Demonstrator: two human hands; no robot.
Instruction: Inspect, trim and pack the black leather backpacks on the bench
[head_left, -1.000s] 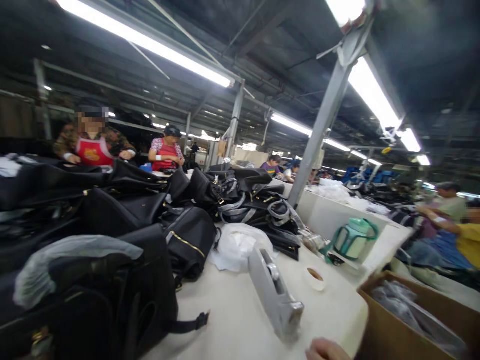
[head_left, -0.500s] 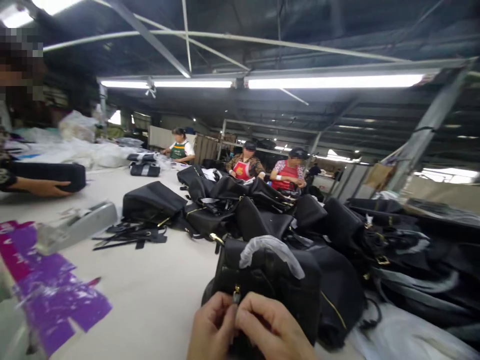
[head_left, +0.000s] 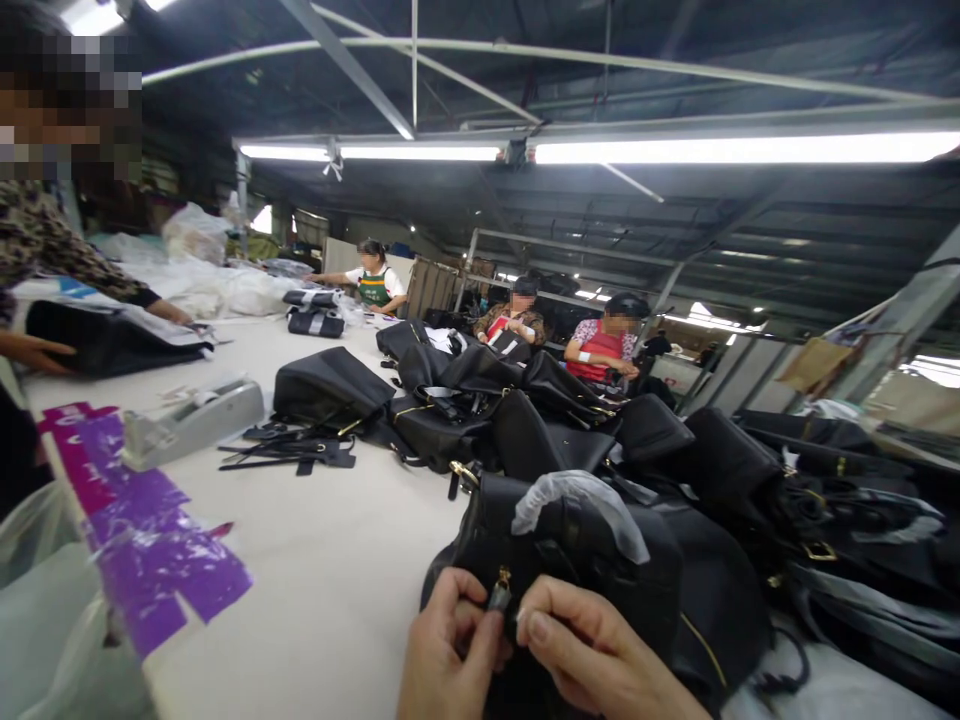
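Observation:
A black bag [head_left: 585, 530] stands in front of me, its top handle [head_left: 581, 500] wrapped in whitish film. On its front hangs a gold-coloured fitting with a small dark pull tab [head_left: 499, 596]. My left hand [head_left: 454, 640] is closed on this pull tab between thumb and fingers. Just to the right, my right hand [head_left: 592, 640] is pinched closed, a little apart from the tab. A tiny pale bit shows at its fingertips, too small to name. The lower part of the bag is hidden behind my hands.
Several black bags [head_left: 517, 435] lie heaped beyond and to the right. Black straps [head_left: 300, 450], a grey tape dispenser [head_left: 195, 420] and purple tape [head_left: 165, 560] lie on the pale table [head_left: 322, 560]. One person [head_left: 45, 240] handles a bag at left; several others sit beyond.
My right hand has come away from the pull tab to the right, while my left hand keeps hold of it. The view has shifted left. The person at left has turned the bag.

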